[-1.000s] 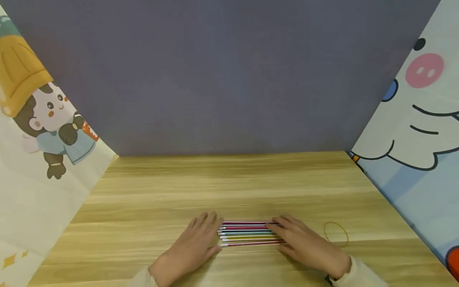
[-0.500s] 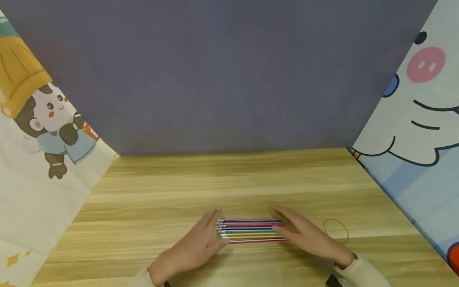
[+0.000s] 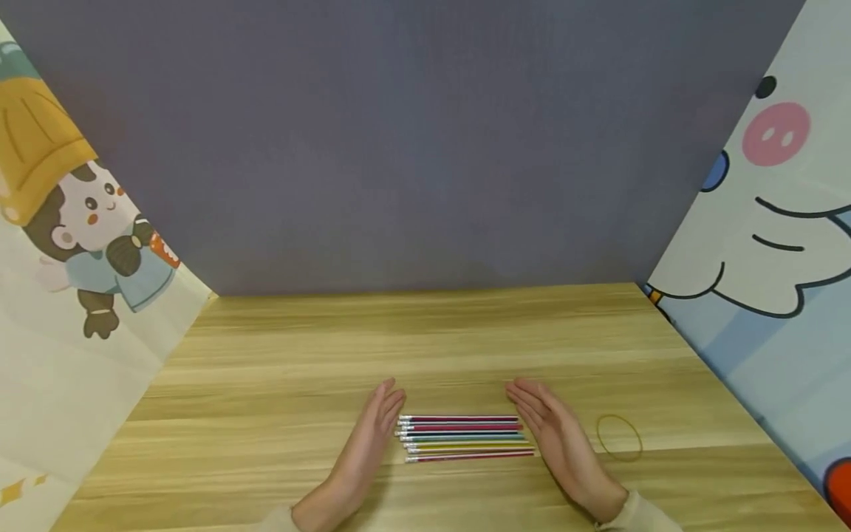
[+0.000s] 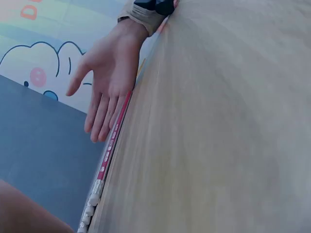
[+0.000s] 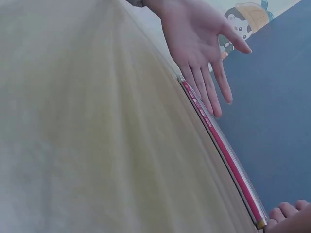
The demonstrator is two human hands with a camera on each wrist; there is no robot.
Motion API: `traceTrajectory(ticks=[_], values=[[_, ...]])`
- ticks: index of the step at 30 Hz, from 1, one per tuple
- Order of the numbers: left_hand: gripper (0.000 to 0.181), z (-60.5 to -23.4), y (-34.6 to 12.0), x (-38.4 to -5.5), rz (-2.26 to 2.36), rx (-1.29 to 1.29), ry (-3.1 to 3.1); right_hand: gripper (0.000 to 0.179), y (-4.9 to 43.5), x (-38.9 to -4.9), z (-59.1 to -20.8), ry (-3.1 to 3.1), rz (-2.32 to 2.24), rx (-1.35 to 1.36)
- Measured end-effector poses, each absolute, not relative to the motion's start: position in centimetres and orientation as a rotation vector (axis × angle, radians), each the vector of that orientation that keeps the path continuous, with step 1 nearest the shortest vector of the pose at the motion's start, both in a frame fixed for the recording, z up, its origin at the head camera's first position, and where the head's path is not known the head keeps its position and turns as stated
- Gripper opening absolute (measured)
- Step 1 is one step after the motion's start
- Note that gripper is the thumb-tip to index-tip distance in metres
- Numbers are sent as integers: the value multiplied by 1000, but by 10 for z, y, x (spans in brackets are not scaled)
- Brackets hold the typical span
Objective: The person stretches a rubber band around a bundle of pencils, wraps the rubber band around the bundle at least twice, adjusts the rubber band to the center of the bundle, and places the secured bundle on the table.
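A row of several pencils lies side by side on the table, their white eraser ends to the left. My left hand stands on edge just left of the erasers, palm inward and fingers straight. Beyond the pencils' right ends, my right hand faces it the same way, fingers extended. Neither hand grips anything; whether the right one touches the pencil ends is unclear. In the left wrist view, the nearest red pencil is seen low along the table, with the right hand spread behind it.
A thin yellow rubber band lies on the wooden table, right of the right hand. A grey panel rises at the back. Cartoon-printed walls flank both sides.
Both hands have moved off the pencils and turned on edge, palms facing each other at the two ends. The pencils lie fully uncovered, with the rubber band still in its place.
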State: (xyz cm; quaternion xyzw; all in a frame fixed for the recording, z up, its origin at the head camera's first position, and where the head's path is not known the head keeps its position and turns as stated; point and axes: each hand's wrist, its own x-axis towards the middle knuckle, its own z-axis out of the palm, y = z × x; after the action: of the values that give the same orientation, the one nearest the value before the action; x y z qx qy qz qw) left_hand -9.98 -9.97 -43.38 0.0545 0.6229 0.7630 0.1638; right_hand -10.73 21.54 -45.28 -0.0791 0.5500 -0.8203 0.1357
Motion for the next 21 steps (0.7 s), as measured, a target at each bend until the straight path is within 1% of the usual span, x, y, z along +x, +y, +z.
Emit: traceTrajectory(ticks=[5, 9, 16, 21], values=[[83, -437, -95, -98, 2229, 124, 1752, 67, 211, -105, -454, 1482, -2438, -301], [80, -438, -89, -94, 2242, 120, 1765, 67, 204, -103, -453, 1458, -2449, -311], [76, -443, -72, -87, 2356, 46, 1796, 61, 190, -100, -453, 1584, -2489, -328], [75, -443, -70, -87, 2364, 24, 1822, 60, 189, -100, -454, 1633, -2465, -342]])
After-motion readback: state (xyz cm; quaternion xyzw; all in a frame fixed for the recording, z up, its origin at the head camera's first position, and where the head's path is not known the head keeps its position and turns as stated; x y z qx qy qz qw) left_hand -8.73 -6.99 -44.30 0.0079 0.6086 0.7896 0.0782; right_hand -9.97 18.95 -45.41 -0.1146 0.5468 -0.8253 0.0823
